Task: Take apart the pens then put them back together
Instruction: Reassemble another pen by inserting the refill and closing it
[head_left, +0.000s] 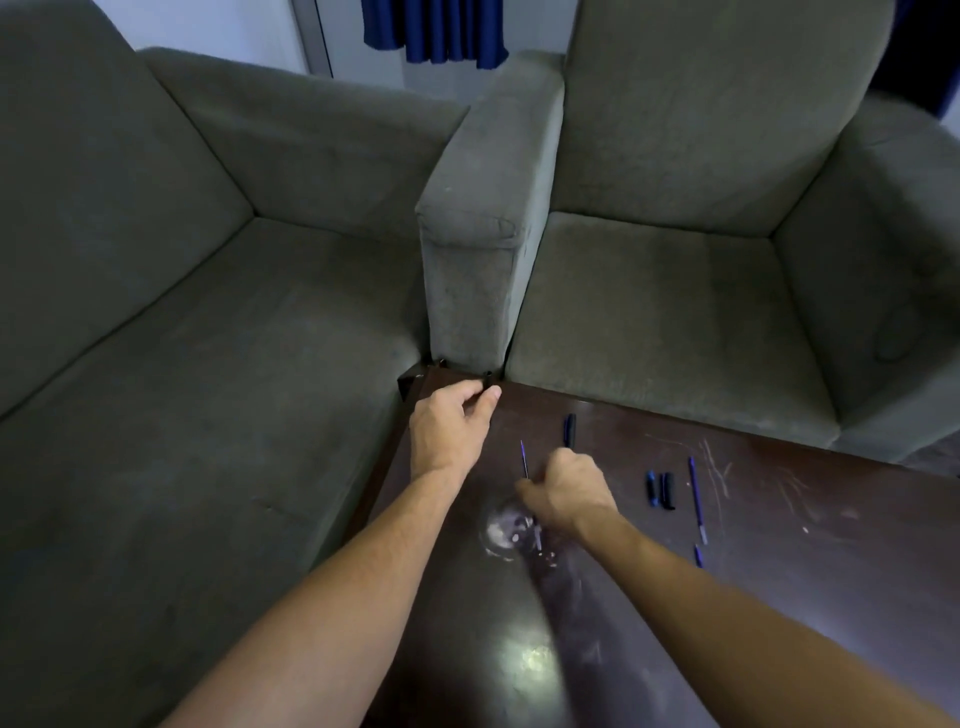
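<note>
My left hand (451, 422) pinches a small black pen piece (488, 381) near the table's far corner. My right hand (563, 488) is closed on a thin blue refill (524, 459) whose tip points away from me. A dark pen barrel (569, 429) lies on the table just beyond my right hand. To the right lie a blue-tipped cap (651, 488), a black piece (668, 490), a long purple refill (696, 496) and a small purple bit (698, 555).
The dark wooden table (779, 597) is scratched and shows glare spots. A grey sofa (182, 338) sits left and a grey armchair (675, 286) behind the table, with an armrest (483, 218) between them. Blue curtains (436, 31) hang at the back.
</note>
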